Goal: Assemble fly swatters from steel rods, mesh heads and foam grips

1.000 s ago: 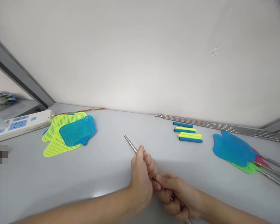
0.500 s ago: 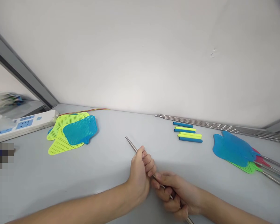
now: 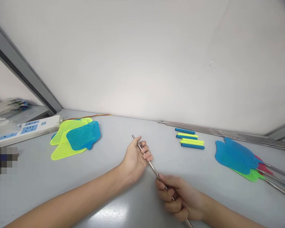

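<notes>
A thin metal rod (image 3: 153, 168) slants from upper left to lower right in front of me, above the table. My left hand (image 3: 136, 161) is closed around its upper part, fingers curled over it and thumb along it; the narrow tip sticks out past the thumb. Lower down, my right hand (image 3: 177, 197) grips the same rod in a fist. A bare stretch of rod shows between the two hands, and its lower end runs out below my right hand.
Yellow and blue fly swatter heads (image 3: 82, 136) lie at left beside a white power strip (image 3: 40, 127). Several blue and yellow plastic tubes (image 3: 192, 146) lie right of centre. Behind them, metal rods (image 3: 218, 133) line the wall. Fly swatters with metal shafts (image 3: 237, 155) are stacked at right.
My left hand has moved up and left along the rod, away from my right hand, so more rod shows between them. Less rod sticks out past the left thumb.
</notes>
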`<state>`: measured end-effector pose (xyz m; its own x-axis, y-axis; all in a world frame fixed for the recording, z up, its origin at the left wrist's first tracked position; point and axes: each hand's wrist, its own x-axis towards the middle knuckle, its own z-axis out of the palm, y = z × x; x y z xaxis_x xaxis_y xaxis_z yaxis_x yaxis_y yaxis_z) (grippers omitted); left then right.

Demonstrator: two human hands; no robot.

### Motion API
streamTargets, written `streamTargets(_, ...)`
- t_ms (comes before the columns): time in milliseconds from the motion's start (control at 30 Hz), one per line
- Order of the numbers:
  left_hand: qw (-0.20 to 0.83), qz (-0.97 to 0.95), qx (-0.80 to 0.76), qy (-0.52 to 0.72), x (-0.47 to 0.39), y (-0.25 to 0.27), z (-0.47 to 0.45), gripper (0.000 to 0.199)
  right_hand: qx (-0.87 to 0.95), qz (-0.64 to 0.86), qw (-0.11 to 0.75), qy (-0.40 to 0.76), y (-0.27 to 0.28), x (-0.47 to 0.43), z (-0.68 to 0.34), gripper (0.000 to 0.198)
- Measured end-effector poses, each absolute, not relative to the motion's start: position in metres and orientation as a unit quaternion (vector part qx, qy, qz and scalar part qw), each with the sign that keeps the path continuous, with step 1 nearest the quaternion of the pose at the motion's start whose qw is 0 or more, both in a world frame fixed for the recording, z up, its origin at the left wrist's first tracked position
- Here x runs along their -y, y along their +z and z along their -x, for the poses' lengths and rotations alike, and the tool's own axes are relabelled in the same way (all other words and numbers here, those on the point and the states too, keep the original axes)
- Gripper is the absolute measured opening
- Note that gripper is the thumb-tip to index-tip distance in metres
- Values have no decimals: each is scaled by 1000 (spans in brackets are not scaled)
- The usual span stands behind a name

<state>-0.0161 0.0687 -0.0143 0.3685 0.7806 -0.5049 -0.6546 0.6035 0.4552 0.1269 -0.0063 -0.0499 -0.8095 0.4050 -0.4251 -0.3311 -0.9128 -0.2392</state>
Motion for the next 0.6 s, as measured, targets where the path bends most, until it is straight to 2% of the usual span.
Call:
streamTargets(67,808,-91,-346,468,-80,-13,22,27,76,238,193,949,-51,7,-127,24)
streamTargets(300,839,-71,-311,441,-97,-20,32,23,80,254,197,944,-50,7,-125,23)
streamTargets(600,779,-81,-320,533,-122,-8,49,23,119,258,171,943,-48,9,-124,31)
